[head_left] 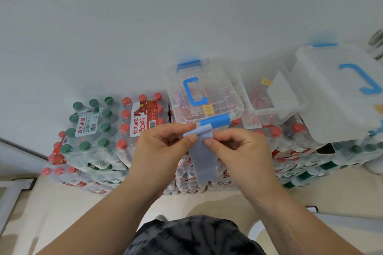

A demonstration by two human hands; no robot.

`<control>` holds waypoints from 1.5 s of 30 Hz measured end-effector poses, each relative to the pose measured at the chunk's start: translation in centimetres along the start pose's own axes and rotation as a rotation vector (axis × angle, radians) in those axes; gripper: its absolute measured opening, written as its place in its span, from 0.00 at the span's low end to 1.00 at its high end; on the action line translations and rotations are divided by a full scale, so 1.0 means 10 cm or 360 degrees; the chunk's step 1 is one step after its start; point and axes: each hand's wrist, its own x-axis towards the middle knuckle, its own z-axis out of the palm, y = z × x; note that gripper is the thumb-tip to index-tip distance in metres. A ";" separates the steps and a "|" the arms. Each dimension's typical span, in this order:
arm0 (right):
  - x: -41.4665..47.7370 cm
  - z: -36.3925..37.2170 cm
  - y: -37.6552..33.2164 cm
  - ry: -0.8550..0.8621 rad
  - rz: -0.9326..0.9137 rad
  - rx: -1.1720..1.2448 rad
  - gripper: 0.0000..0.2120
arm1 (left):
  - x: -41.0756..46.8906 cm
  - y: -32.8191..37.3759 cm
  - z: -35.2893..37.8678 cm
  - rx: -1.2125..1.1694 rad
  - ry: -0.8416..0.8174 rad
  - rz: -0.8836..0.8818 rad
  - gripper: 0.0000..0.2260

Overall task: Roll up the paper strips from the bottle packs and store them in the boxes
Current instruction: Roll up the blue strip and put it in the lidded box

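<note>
Pale floor (41, 217) carries the bottle packs (300, 170), shrink-wrapped and stacked against the white wall. Top layer at left: green-capped pack (91, 128), red-capped pack (143, 118) touching it. Resting on the packs further right: closed clear box (215, 89) with blue handle, open clear box (267, 99) just beside it, and a frosted blue-handled container (331, 99).
</note>
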 end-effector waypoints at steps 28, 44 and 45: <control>0.12 -0.12 0.05 -0.0219 0.0144 -0.0059 0.09 | 0.08 -0.01 0.02 -0.0086 -0.0030 -0.0044 0.13; 0.20 -0.22 0.06 -0.0392 0.0241 0.0103 0.07 | 0.06 -0.04 0.10 0.0176 0.0073 0.0039 0.14; 0.19 -0.22 0.05 -0.0388 0.0249 0.0137 0.07 | 0.06 -0.06 0.11 0.0182 0.0100 0.0049 0.14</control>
